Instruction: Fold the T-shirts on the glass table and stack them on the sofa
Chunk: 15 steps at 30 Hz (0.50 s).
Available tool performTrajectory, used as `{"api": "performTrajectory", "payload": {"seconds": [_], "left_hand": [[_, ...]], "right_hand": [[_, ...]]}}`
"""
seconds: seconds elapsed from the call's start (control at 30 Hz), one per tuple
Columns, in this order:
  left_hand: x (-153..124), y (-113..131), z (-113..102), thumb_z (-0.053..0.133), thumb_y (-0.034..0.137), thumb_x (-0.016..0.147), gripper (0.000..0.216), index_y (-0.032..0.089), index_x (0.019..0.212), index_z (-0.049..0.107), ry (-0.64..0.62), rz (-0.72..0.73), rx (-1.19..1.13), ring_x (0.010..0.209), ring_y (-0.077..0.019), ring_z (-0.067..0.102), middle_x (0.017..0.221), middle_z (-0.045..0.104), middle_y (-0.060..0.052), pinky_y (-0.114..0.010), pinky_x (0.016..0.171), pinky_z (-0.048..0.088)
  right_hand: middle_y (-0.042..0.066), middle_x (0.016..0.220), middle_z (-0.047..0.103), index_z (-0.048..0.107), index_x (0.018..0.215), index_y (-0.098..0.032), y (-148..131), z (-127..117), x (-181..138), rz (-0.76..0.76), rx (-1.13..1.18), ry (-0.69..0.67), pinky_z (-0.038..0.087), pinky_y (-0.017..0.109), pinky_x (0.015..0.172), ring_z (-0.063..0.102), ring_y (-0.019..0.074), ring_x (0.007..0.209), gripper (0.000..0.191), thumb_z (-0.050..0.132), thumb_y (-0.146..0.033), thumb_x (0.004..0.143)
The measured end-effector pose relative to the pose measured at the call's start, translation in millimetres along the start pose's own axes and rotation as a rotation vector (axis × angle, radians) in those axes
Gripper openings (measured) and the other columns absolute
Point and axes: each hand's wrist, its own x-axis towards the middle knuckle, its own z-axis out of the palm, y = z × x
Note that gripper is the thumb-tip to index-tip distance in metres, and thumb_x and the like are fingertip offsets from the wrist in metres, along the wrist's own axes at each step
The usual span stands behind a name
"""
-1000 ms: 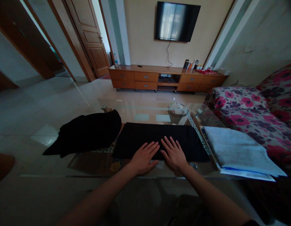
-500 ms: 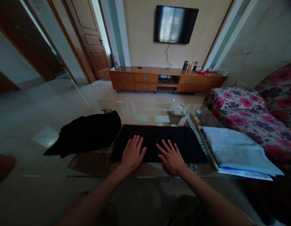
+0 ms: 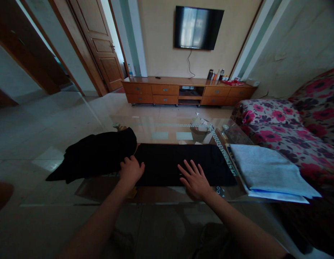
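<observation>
A folded black cloth (image 3: 161,169) lies flat as a long strip on the glass table (image 3: 167,196). My right hand (image 3: 196,180) rests on its right half, palm down with fingers spread. My left hand (image 3: 131,172) is at the cloth's left end, where it hides the lower left corner. Its fingers are slightly bent and apart, their tips close to a second black cloth (image 3: 99,153), which lies loosely heaped on the left. Whether those fingertips touch the heaped cloth, I cannot tell.
A grey-white fabric stack (image 3: 266,171) lies at the table's right end. Beyond it stands a flower-patterned sofa (image 3: 275,131). Under the glass is a bin (image 3: 201,133) with crumpled papers. A wooden TV cabinet (image 3: 164,90) runs along the far wall, below a television (image 3: 198,28).
My left hand has moved left across the folded cloth to its left end, and its fingers have bent. My right hand stays in place. The view has shifted slightly.
</observation>
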Motion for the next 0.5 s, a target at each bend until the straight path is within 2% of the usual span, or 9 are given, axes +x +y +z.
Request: {"api": "performTrajectory", "payload": {"seconds": [0.1, 0.17, 0.27, 0.33, 0.4, 0.5], "left_hand": [[10.5, -3.6, 1.8, 0.05, 0.051, 0.091, 0.063, -0.002, 0.126, 0.054, -0.093, -0.048, -0.079, 0.104, -0.0418, 0.068, 0.121, 0.061, -0.033, -0.046, 0.082, 0.054], [20.3, -11.1, 1.6, 0.057, 0.05, 0.088, 0.064, -0.002, 0.125, 0.056, -0.184, -0.084, -0.218, 0.103, -0.0432, 0.07, 0.114, 0.066, -0.033, -0.046, 0.082, 0.054], [35.6, -26.9, -0.3, 0.066, 0.043, 0.082, 0.049, 0.005, 0.112, 0.066, -0.262, -0.102, -0.429, 0.103, -0.0426, 0.071, 0.105, 0.073, -0.028, -0.045, 0.084, 0.054], [43.5, -34.0, -3.1, 0.066, 0.037, 0.082, 0.035, 0.011, 0.106, 0.069, -0.26, -0.082, -0.523, 0.1, -0.0365, 0.073, 0.103, 0.076, -0.022, -0.04, 0.084, 0.055], [47.2, -32.4, -8.7, 0.062, 0.034, 0.085, 0.034, 0.013, 0.112, 0.067, -0.239, -0.052, -0.598, 0.099, -0.0291, 0.075, 0.106, 0.077, -0.016, -0.035, 0.083, 0.056], [40.1, -8.4, -25.8, 0.06, 0.033, 0.088, 0.039, 0.015, 0.122, 0.062, -0.156, 0.046, -0.758, 0.105, -0.0239, 0.073, 0.115, 0.076, -0.012, -0.033, 0.09, 0.056]], "right_hand": [[-0.001, 0.173, 0.011, 0.022, 0.163, -0.047, -1.0, -0.5, 0.2, -0.021, -0.002, -0.022, 0.013, 0.064, 0.124, 0.007, 0.0348, 0.159, 0.059, 0.036, -0.056, 0.106], [-0.002, 0.173, 0.011, 0.023, 0.162, -0.048, -2.5, -0.6, -0.4, -0.034, -0.002, -0.033, 0.012, 0.065, 0.124, 0.007, 0.0354, 0.159, 0.058, 0.036, -0.056, 0.106], [-0.002, 0.173, 0.012, 0.025, 0.162, -0.049, -5.1, -0.5, -1.6, -0.029, 0.019, -0.043, 0.012, 0.068, 0.122, 0.006, 0.0364, 0.159, 0.057, 0.035, -0.057, 0.106], [-0.002, 0.173, 0.015, 0.029, 0.16, -0.049, -6.0, -1.4, -0.2, -0.014, 0.056, -0.044, 0.011, 0.069, 0.121, 0.007, 0.0367, 0.159, 0.056, 0.036, -0.056, 0.106], [-0.001, 0.171, 0.025, 0.042, 0.156, -0.047, -6.1, -4.7, 5.7, 0.023, 0.126, -0.025, 0.012, 0.069, 0.121, 0.013, 0.0362, 0.158, 0.052, 0.04, -0.055, 0.105], [0.005, 0.155, 0.053, 0.067, 0.135, -0.034, -6.9, -15.4, 24.3, 0.14, 0.403, 0.074, 0.024, 0.059, 0.121, 0.039, 0.0316, 0.148, 0.042, 0.051, -0.052, 0.101]]}}
